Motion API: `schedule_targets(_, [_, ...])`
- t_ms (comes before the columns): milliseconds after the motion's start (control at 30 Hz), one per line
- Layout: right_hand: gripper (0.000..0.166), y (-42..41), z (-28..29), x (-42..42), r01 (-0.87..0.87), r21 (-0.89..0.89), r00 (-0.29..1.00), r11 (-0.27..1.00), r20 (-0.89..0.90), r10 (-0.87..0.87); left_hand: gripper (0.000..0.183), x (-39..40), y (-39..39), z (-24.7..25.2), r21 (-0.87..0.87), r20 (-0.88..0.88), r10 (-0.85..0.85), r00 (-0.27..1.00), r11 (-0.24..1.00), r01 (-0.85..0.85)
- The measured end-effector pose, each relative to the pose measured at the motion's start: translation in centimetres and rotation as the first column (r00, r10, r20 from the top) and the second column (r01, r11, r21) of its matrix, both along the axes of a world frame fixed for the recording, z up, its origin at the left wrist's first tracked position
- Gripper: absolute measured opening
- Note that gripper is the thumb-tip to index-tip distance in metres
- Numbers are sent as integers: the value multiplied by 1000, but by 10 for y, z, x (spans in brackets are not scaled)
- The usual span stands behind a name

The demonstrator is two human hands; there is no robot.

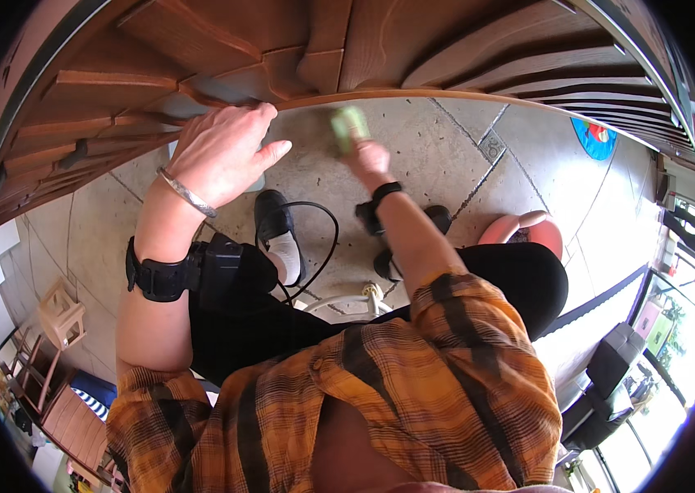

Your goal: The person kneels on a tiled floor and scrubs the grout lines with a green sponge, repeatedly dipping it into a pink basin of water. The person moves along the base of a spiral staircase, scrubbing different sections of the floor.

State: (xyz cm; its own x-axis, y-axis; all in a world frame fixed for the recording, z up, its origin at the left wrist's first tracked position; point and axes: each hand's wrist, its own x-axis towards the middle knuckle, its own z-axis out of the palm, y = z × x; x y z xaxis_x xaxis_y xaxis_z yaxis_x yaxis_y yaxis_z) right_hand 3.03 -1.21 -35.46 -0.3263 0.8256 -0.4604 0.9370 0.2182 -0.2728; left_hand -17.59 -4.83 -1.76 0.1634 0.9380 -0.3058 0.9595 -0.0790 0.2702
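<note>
Carved brown wooden panels (pixel 298 55) arch across the top of the view. My left hand (pixel 227 145) rests at their lower edge, fingers bent against the wood and thumb apart. It wears a metal bangle (pixel 187 192), with a black strapped device (pixel 166 277) farther up the forearm. Just below the panels' edge, right of the left hand, my right hand (pixel 369 161) is closed on a pale green object (pixel 349 126), blurred, possibly a cloth or brush. A black band circles the right wrist.
Below are a tiled floor (pixel 409 148), a black cable (pixel 336 237) looping by my shoe (pixel 273 215), and a pink container (pixel 554 234) beside my right knee. A round blue mat (pixel 594 138) lies farther right. A wooden stool (pixel 61 314) and chair (pixel 73 425) stand at left.
</note>
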Motion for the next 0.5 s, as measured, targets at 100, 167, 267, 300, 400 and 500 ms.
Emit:
schedule_targets(100, [56,-34,10,-22,-290,103,938,952,-169,304,40,-2,4,0,-157,-84,17,996,987,-30])
schedule_targets(167, [59,-10,-21,9,-129,44,988,991,94,124,40,-1,7,4,-191,-85,30,996,980,-46])
schedule_targets(267, [87,52,-4,89,417,51,907,908,37,-419,41,-5,1,9,-216,-102,54,993,973,-75])
schedule_targets(300, [97,66,18,112,537,15,844,844,4,-537,41,-5,-2,10,-210,-106,58,993,974,-80])
schedule_targets(400, [94,91,4,160,685,129,725,717,-29,-688,42,-1,4,8,-163,-49,19,999,986,-27])
schedule_targets(500, [68,91,1,87,528,-13,849,849,0,-528,42,9,9,8,-180,-50,7,999,983,-16])
